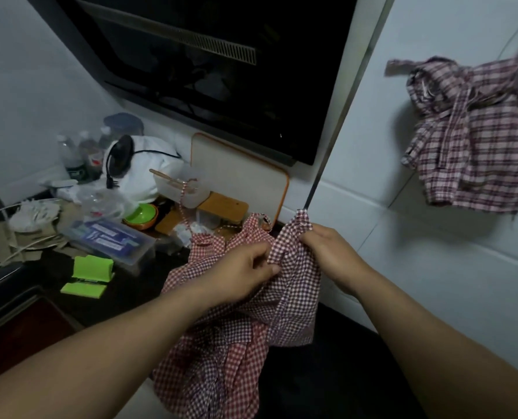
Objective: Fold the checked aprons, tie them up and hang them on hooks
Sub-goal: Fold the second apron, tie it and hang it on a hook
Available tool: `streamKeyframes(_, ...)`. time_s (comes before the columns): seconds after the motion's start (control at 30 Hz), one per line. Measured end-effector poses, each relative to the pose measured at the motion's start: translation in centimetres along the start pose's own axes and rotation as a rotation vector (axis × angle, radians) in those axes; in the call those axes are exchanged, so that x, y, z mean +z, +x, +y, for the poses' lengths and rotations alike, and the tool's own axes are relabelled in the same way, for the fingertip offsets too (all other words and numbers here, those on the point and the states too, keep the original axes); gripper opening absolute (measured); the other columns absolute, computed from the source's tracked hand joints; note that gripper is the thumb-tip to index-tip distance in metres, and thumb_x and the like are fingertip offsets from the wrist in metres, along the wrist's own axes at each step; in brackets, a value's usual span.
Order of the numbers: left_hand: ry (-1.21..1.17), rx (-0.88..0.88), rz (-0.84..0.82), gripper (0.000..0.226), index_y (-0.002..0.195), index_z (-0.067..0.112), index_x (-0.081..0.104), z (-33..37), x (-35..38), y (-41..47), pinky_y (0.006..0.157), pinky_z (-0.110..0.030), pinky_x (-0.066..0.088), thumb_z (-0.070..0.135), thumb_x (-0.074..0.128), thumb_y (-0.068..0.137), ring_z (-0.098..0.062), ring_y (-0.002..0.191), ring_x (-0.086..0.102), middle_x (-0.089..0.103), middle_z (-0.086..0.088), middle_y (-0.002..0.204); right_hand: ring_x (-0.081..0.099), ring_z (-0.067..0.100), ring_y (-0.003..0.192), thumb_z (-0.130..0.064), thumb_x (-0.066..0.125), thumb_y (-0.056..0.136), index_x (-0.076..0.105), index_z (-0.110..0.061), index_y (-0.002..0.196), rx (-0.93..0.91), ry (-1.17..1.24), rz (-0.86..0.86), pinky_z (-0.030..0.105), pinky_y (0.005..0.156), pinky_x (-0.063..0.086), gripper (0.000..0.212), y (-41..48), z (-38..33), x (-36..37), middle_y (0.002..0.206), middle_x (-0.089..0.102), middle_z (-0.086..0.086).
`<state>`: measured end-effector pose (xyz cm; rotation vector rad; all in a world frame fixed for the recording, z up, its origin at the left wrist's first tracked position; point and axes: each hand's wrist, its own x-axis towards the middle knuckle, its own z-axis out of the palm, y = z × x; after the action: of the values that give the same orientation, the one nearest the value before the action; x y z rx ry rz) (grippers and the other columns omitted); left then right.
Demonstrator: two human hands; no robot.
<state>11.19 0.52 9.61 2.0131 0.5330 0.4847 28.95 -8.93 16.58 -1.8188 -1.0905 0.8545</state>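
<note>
Dark countertop (124, 285) at 9 o'clock was cluttered: green clip holder (90, 275), clear lidded box (112, 240), green bowl (139, 214). Left hand (239, 272), near 6 o'clock of centre, pinched a fold of the red gingham apron (236, 343). The cloth hung bunched and unsquared from both hands toward 6 o'clock, and its strap (182, 201) trailed up toward 11 o'clock over the clutter. Right hand (330, 252), toward 4 o'clock, clenched the gathered top edge. At 2 o'clock a plaid apron (475, 140) hung bundled on the white tiled wall (433, 267), strap apparently wound round it; hook hidden. Judged: that one finished. The gingham was barely into folding, with tying and hanging left.
</note>
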Motion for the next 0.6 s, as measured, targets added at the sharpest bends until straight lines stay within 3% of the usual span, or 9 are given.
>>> streamKeyframes(0.1,-0.007,0.003,0.031,0.016,0.086,0.024,0.062,-0.2,-0.4,1.1,0.068,-0.02,0.046,0.023,0.066,0.102,0.002,0.075,0.058,0.065,0.015,0.08,0.073,0.023,0.093,-0.018,0.049,0.1,0.073,-0.014,0.085,0.061,0.016,0.025,0.039,0.087,0.051,0.029,0.2,0.1,-1.2,0.092,0.079,0.0)
streamKeyframes(0.2,-0.006,-0.001,0.068,0.014,0.091,0.027,0.061,-0.5,-1.4,2.2,0.075,-0.034,0.051,0.025,0.061,0.104,-0.009,0.08,0.061,0.067,0.006,0.085,0.072,0.026,0.096,-0.017,0.052,0.097,0.072,-0.006,0.091,0.097,-0.039,0.013,0.042,0.093,0.053,0.023,0.1,0.6,-2.5,0.094,0.079,0.002)
streamKeyframes(0.27,0.025,0.037,0.055,0.006,0.102,0.031,0.062,-0.3,-2.0,2.7,0.084,-0.044,0.056,0.029,0.058,0.105,-0.014,0.09,0.066,0.07,0.005,0.095,0.073,0.02,0.099,-0.016,0.056,0.095,0.074,-0.014,0.101,0.071,-0.077,0.003,0.044,0.098,0.055,0.019,0.0,0.7,-2.9,0.102,0.078,-0.002)
streamKeyframes(0.37,0.093,0.137,0.029,0.009,0.112,0.033,0.059,0.5,-2.3,3.5,0.085,-0.043,0.057,0.029,0.052,0.108,-0.006,0.095,0.064,0.067,0.014,0.102,0.073,0.017,0.098,-0.018,0.065,0.096,0.072,-0.022,0.103,0.011,-0.09,0.045,0.044,0.095,0.057,0.012,0.0,0.2,-2.7,0.103,0.078,-0.003)
streamKeyframes(0.43,0.12,0.194,0.022,0.01,0.111,0.033,0.058,0.9,-2.5,3.8,0.084,-0.041,0.056,0.026,0.05,0.108,-0.004,0.095,0.063,0.065,0.017,0.101,0.071,0.013,0.093,-0.02,0.065,0.096,0.069,-0.026,0.101,-0.041,-0.22,0.102,0.038,0.087,0.057,0.008,0.0,-0.3,-2.5,0.099,0.076,-0.005)
streamKeyframes(0.5,0.147,0.246,0.006,0.012,0.108,0.032,0.057,1.1,-2.7,4.0,0.084,-0.04,0.055,0.022,0.05,0.108,-0.004,0.096,0.061,0.064,0.018,0.102,0.067,0.007,0.091,-0.016,0.061,0.096,0.065,-0.03,0.102,-0.083,-0.331,0.168,0.031,0.079,0.054,0.016,-0.3,-0.8,-2.7,0.099,0.072,-0.01)
streamKeyframes(0.6,0.195,0.315,-0.048,0.015,0.105,0.032,0.054,1.1,-2.8,4.3,0.083,-0.044,0.054,0.017,0.051,0.106,-0.008,0.094,0.06,0.062,0.015,0.099,0.066,0.009,0.091,-0.004,0.056,0.091,0.061,-0.032,0.101,-0.106,-0.384,0.174,0.034,0.076,0.054,0.03,-1.4,-1.2,-3.4,0.098,0.07,-0.009)
